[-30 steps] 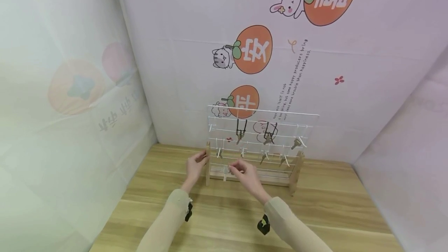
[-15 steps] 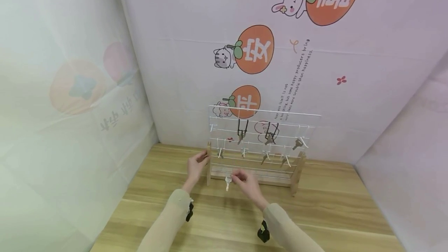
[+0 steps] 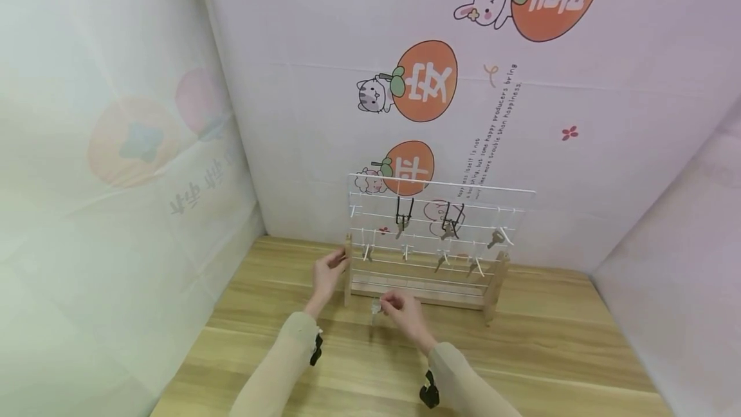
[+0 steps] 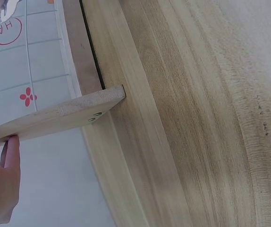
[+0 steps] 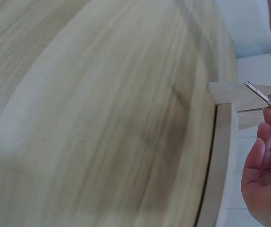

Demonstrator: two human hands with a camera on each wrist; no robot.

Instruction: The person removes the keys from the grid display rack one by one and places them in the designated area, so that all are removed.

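A silver key (image 5: 270, 101) is pinched between the thumb and fingertips of my right hand (image 5: 267, 175). In the head view this key (image 3: 375, 309) hangs in front of the rack's low wooden bar, left of my right hand (image 3: 405, 314). My left hand (image 3: 329, 277) holds the wooden side post (image 3: 348, 269) of the white wire rack (image 3: 440, 183). From the left wrist view, fingers of the left hand (image 4: 1, 182) lie against the post (image 4: 55, 118) near its upper end. Most of that hand is cut off by the frame.
Several keys hang on the rack's hooks, among them one key (image 3: 496, 239) at the upper right and another (image 3: 448, 230) on a black hook (image 3: 453, 214). The rack stands on a wood-grain table (image 3: 550, 340). White printed cloth (image 3: 318, 114) encloses the table's back and sides.
My right hand has moved down and toward me from the rack's lower wires, carrying the key. The left hand stays on the post.
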